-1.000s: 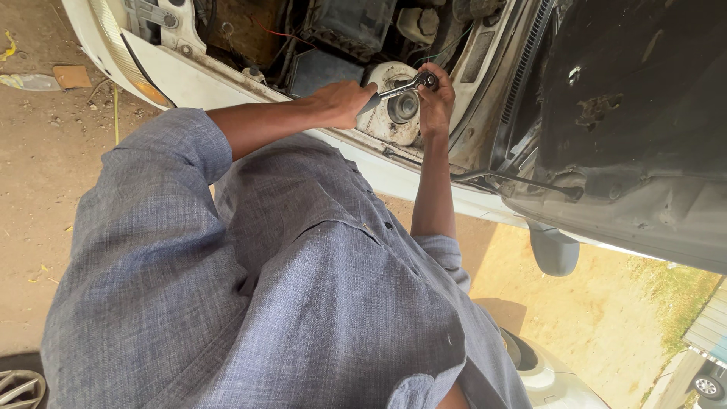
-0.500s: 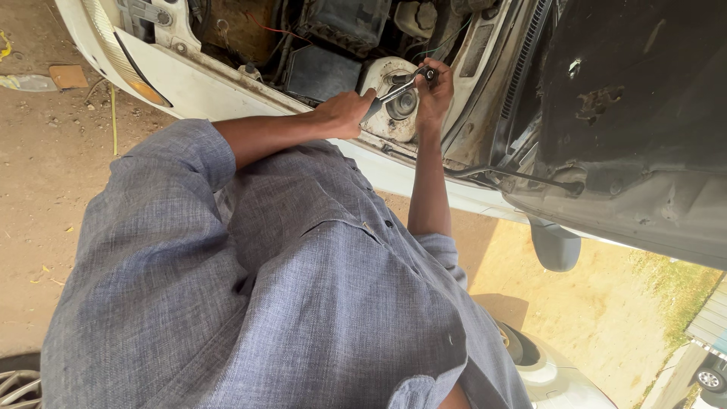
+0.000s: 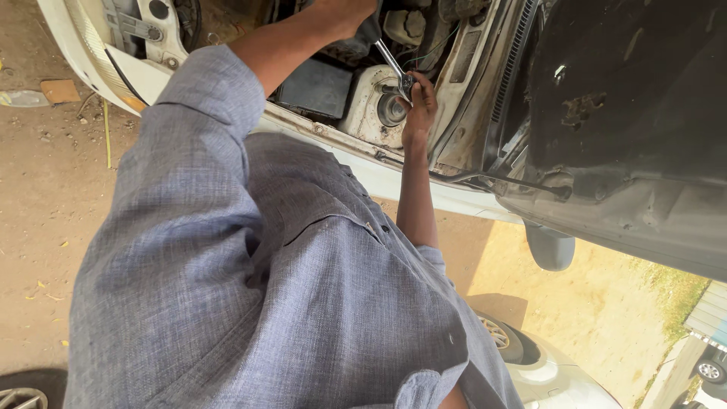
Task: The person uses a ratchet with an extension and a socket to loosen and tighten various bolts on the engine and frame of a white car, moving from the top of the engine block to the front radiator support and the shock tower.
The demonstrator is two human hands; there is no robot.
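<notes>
Hands (image 3: 418, 106) in engine bay (image 3: 318, 87), dirt ground (image 3: 45, 189)

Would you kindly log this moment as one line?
left hand: grips wrench handle | right hand: steadies wrench head | strut mount: beneath

No labels, signs or screens show anywhere in this view. The only things that might count as packaging lie on the dirt ground at the far left, beside the front corner of the white car: a flat scrap of brown cardboard (image 3: 60, 91), roughly rectangular and lying level on the ground, and just to its left, nearly touching it, a pale, flattened piece of wrapper or plastic (image 3: 21, 98), greyish-white and oblong, cut off by the picture's edge. Both are too small and blurred to tell whether they bear any print, or what they once held.
</notes>
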